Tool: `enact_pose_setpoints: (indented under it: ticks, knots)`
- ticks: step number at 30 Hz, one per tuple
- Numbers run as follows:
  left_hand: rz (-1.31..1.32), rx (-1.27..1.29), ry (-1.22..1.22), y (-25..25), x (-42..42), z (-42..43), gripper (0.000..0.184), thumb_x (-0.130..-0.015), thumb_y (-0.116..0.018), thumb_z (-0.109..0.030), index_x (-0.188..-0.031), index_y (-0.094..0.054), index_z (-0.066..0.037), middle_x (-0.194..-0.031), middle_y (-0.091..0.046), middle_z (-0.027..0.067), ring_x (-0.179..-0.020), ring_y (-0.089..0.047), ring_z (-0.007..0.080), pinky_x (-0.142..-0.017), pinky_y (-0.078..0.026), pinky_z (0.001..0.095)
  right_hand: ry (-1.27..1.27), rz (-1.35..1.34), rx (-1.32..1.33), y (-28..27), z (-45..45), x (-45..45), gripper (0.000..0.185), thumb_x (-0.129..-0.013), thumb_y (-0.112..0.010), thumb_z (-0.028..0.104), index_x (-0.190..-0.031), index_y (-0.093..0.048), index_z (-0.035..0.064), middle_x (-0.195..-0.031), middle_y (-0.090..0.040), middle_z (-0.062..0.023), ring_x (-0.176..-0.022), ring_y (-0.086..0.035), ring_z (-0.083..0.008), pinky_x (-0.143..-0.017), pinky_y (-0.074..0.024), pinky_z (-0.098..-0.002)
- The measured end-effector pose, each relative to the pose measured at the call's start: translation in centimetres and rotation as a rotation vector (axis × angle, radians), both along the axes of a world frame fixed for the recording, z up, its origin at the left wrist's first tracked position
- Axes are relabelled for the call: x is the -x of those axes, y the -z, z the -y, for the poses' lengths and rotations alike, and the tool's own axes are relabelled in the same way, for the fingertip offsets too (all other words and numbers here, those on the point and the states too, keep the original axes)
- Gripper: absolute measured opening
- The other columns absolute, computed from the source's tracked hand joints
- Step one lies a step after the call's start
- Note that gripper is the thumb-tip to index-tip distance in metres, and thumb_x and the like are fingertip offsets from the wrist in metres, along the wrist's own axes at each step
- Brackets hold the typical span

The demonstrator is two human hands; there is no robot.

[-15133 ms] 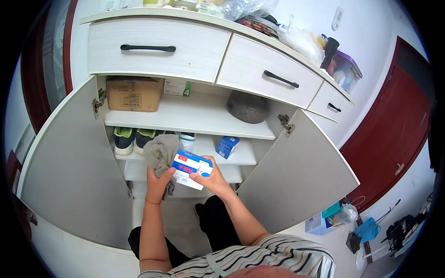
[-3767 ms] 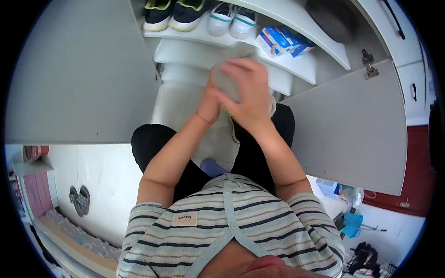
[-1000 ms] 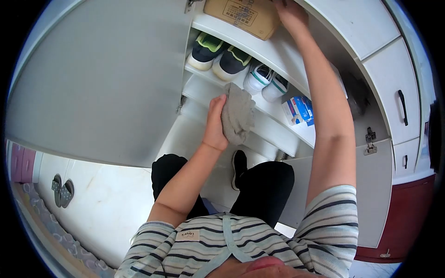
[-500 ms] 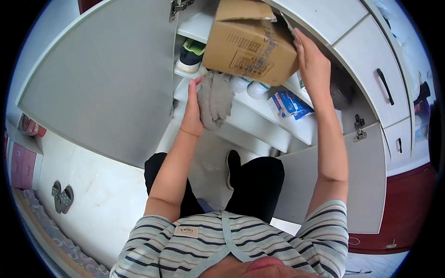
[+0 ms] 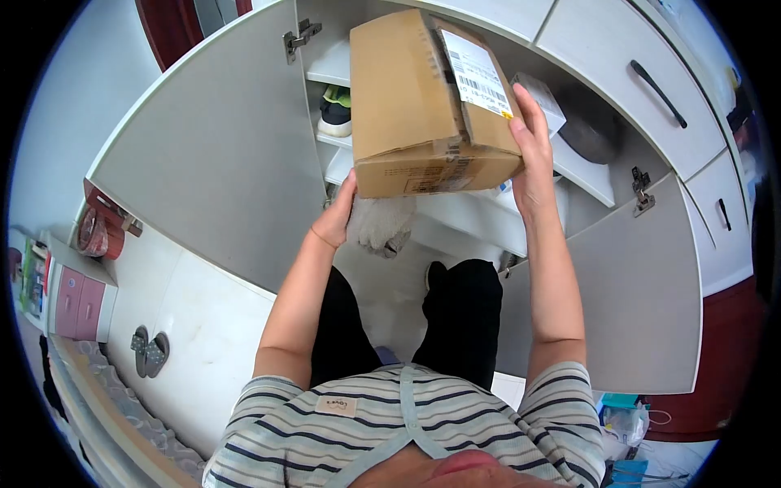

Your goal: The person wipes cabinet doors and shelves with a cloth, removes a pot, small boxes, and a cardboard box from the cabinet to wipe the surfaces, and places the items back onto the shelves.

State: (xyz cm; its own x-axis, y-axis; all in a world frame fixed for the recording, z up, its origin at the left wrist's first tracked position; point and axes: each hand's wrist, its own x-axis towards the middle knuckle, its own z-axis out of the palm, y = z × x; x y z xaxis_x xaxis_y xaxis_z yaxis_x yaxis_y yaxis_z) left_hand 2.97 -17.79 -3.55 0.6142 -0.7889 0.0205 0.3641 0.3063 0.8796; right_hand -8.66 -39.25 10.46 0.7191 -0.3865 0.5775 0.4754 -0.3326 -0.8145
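A brown cardboard box [image 5: 403,98] with a white shipping label is held up in front of the open cabinet, its taped flaps facing up and toward me. My right hand [image 5: 533,159] grips its right side, fingers along the edge by the label. At the lower left corner is my left hand [image 5: 332,218], thumb up against the box and the other fingers mostly hidden. A crumpled grey cloth [image 5: 382,224] hangs from that hand below the box, partly covered by it.
Behind the box are white cabinet shelves [image 5: 582,169] with a dark shoe [image 5: 335,112] and a small white box [image 5: 538,102]. The left door [image 5: 220,154] and right door [image 5: 626,285] stand wide open. Grey slippers [image 5: 150,351] lie on the floor at left.
The box has come out toward me and tipped, so its labelled side now shows. My left hand and the cloth have moved lower, up against the box's lower left corner.
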Motion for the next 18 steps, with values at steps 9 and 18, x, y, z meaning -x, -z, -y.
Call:
enact_pose_setpoints:
  ticks: [9,18]
  knots:
    - [0.037,0.044,-0.132,-5.8,2.1,-0.6,0.068,-0.094,-0.024,-0.058,-0.140,-0.029,-0.008,-0.137,-0.039,0.0113,-0.126,-0.038,0.0202,-0.102,-0.034,0.0325,0.271,-0.038,0.531,-3.6,1.1,-0.2,0.046,-0.077,-0.069,0.032,-0.115,-0.058,0.0093,-0.123,-0.055,-0.0104,-0.113,-0.053,-0.0236,-0.096,-0.0394,-0.0320]
    - [0.030,0.032,-0.090,-1.2,3.6,-1.1,0.069,-0.094,-0.025,-0.056,-0.140,-0.029,-0.005,-0.139,-0.037,0.0095,-0.127,-0.036,0.0192,-0.104,-0.031,0.0317,0.313,0.157,0.246,-0.3,-1.3,1.0,0.028,-0.084,-0.057,0.003,-0.112,-0.058,0.0035,-0.123,-0.057,-0.0115,-0.112,-0.053,-0.0197,-0.096,-0.0387,-0.0286]
